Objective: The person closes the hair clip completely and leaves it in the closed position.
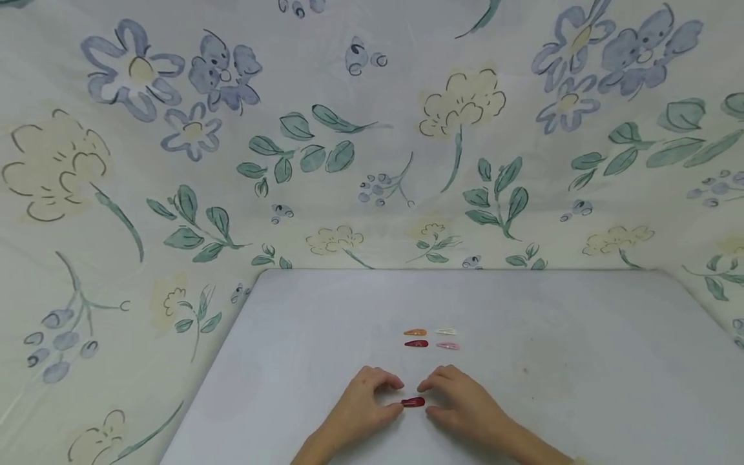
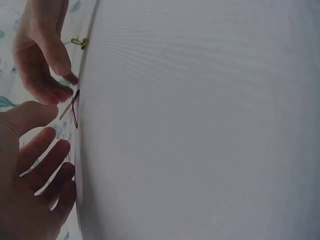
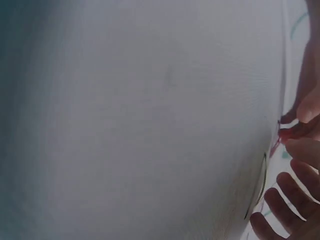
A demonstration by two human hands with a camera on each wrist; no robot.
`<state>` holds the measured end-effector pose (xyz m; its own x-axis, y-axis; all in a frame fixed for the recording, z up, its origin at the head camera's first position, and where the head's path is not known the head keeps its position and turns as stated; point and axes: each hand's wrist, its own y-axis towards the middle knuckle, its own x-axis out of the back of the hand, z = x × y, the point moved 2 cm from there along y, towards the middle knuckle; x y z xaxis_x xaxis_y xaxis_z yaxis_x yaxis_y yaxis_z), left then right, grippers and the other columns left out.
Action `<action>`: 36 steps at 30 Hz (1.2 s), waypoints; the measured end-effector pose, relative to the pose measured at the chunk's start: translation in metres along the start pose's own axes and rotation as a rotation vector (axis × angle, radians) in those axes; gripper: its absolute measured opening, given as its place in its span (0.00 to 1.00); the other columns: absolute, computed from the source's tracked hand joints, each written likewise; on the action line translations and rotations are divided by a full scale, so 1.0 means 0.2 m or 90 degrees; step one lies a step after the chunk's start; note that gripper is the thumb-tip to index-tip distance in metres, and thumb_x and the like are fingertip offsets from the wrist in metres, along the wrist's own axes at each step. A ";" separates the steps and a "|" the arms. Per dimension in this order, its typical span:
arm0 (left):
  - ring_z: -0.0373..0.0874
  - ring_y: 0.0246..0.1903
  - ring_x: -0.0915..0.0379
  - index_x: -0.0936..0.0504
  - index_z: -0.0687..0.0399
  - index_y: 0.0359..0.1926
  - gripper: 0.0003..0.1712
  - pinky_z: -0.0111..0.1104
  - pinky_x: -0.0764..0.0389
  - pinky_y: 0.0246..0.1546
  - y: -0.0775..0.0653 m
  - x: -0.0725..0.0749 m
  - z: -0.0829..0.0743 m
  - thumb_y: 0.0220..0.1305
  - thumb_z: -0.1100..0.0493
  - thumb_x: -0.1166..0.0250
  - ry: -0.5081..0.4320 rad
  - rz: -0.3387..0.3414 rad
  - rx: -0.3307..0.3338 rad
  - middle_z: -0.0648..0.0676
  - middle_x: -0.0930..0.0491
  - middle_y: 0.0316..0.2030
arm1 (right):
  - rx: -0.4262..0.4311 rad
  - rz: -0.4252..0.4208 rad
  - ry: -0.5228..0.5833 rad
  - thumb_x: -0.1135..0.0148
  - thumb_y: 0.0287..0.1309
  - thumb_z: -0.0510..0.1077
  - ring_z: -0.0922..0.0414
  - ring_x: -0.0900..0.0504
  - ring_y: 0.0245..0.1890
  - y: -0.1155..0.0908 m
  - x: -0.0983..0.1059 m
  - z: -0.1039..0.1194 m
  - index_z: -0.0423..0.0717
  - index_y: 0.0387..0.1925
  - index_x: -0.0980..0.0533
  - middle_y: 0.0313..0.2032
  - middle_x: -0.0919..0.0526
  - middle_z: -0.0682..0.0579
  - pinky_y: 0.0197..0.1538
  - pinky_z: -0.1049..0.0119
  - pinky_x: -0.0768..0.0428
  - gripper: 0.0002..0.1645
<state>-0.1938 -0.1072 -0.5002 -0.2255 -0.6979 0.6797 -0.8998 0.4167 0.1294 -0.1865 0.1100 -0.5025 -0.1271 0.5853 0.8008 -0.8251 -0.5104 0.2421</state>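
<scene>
A dark red snap hair clip (image 1: 413, 402) lies on the white table between my two hands. My left hand (image 1: 365, 402) is at its left, thumb tip right at the clip's end, fingers loosely bent. On the other side my right hand (image 1: 467, 405) has its thumb tip just off the clip's right end, fingers also loosely bent. In the left wrist view the red clip (image 2: 75, 111) shows its two parts spread apart, between the left hand (image 2: 37, 167) and the right hand (image 2: 42, 57).
Beyond the hands lie an orange clip (image 1: 415, 332), another dark red clip (image 1: 416, 343), a white clip (image 1: 446, 331) and a pink clip (image 1: 448, 345), in two short rows. Floral-printed cloth (image 1: 383, 129) rises behind the table (image 1: 279, 336).
</scene>
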 end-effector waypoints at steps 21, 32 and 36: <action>0.37 0.41 0.36 0.16 0.42 0.28 0.06 0.33 0.28 0.46 0.03 -0.06 -0.03 0.51 0.58 0.27 0.180 -0.006 -0.073 0.40 0.26 0.36 | 0.069 -0.013 -0.170 0.25 0.47 0.44 0.63 0.29 0.38 0.07 -0.04 0.03 0.59 0.30 0.18 0.35 0.24 0.63 0.37 0.70 0.31 0.09; 0.36 0.41 0.37 0.16 0.40 0.27 0.05 0.32 0.29 0.45 0.01 -0.06 -0.04 0.49 0.56 0.27 0.176 -0.007 -0.071 0.39 0.26 0.37 | 0.038 0.006 -0.165 0.26 0.48 0.45 0.63 0.29 0.38 0.07 -0.05 0.03 0.58 0.29 0.20 0.35 0.24 0.63 0.38 0.68 0.30 0.09; 0.36 0.41 0.37 0.16 0.40 0.27 0.04 0.33 0.29 0.46 0.01 -0.06 -0.04 0.50 0.55 0.28 0.164 -0.009 -0.072 0.39 0.27 0.37 | 0.029 0.012 -0.160 0.26 0.48 0.44 0.63 0.29 0.38 0.08 -0.05 0.03 0.58 0.28 0.20 0.35 0.25 0.63 0.38 0.68 0.31 0.09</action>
<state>-0.1896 -0.0936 -0.5028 -0.0984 -0.5391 0.8365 -0.8516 0.4805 0.2096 -0.1946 0.0923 -0.5030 0.0026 0.4032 0.9151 -0.7977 -0.5510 0.2450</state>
